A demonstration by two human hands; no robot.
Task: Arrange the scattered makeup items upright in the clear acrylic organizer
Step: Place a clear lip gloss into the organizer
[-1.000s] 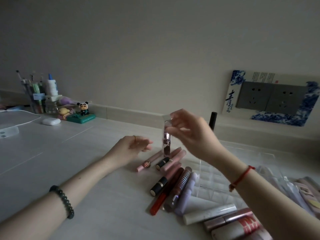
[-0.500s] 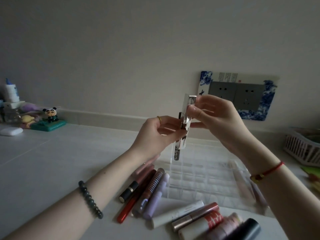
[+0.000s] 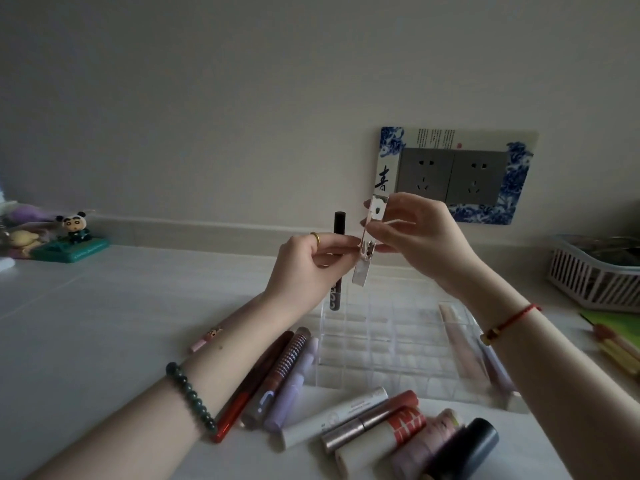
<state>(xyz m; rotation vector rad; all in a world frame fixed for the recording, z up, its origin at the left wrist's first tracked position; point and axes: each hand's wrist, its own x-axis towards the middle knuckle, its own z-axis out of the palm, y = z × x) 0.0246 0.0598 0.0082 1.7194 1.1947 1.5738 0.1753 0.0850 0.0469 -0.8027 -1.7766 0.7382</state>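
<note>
One clear-cased lipstick [image 3: 367,242] is held upright in both hands' closed grip, left hand [image 3: 304,268] and right hand [image 3: 420,244], above the acrylic organizer [image 3: 388,341]; lowering into an empty cell is judged next.

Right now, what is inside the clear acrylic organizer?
One dark tube stands upright at the back-left of the clear acrylic organizer. The visible cells look empty; the hands cover part of the back row.
</note>
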